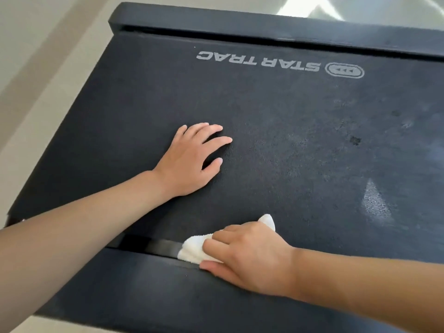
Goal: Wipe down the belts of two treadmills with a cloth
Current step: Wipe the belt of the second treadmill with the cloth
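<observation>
A black treadmill belt (pixel 276 121) with a grey "STAR TRAC" logo fills most of the head view. My left hand (pixel 192 159) lies flat on the belt left of centre, fingers spread and straight. My right hand (pixel 247 258) grips a white cloth (pixel 194 248) at the belt's near edge, where the belt meets the near side rail. The cloth is bunched under my fingers, and a corner of it sticks out beyond my knuckles. The right part of the belt shows pale dusty smears and a few dark spots.
A black side rail (pixel 240 26) runs along the far edge of the belt, and another rail (pixel 144 284) along the near edge. Beige floor (pixel 36 56) lies to the left and beyond the treadmill.
</observation>
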Motion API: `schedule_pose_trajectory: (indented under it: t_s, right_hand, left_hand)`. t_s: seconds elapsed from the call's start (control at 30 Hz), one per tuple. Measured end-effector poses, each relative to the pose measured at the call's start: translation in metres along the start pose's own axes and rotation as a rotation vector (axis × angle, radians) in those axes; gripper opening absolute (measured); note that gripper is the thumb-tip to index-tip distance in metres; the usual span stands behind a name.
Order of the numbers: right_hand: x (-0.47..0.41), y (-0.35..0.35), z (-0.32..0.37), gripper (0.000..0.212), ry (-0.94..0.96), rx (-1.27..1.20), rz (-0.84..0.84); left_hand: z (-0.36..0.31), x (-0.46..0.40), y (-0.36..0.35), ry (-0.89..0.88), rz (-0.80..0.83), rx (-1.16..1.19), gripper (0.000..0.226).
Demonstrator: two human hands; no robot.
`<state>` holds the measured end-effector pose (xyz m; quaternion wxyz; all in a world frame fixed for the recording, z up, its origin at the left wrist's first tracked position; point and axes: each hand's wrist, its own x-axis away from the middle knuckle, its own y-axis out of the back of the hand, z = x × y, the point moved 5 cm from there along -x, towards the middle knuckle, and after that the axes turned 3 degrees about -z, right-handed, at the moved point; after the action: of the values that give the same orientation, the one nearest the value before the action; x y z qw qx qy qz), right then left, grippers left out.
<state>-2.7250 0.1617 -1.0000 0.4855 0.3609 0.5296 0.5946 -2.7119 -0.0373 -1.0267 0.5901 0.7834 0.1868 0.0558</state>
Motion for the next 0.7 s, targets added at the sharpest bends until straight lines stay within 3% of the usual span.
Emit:
schedule_pose_trajectory:
  t_s: [0.23,0.47,0.53,0.7]
  right_hand:
    - [-0.058,-0.019,0.029,0.027,0.101,-0.021,-0.001]
    - [0.059,0.015,-0.064,0.029,0.219,-0.174,0.032]
    - [0.073,0.026,-0.118,0.033,0.099,-0.081,-0.016]
    - [0.039,0.045,-0.235,0.042,-0.411,0.032,-0.292]
  left_hand:
    - [0.001,0.001,0.000,0.001,0.012,-0.003,0.053]
    - [0.003,0.011,-0.004,0.005,0.016,0.020,0.056]
    - [0.002,0.011,-0.004,0.012,-0.002,0.020,0.055]
    - [-0.001,0.010,-0.006,0.024,-0.025,0.036,0.055]
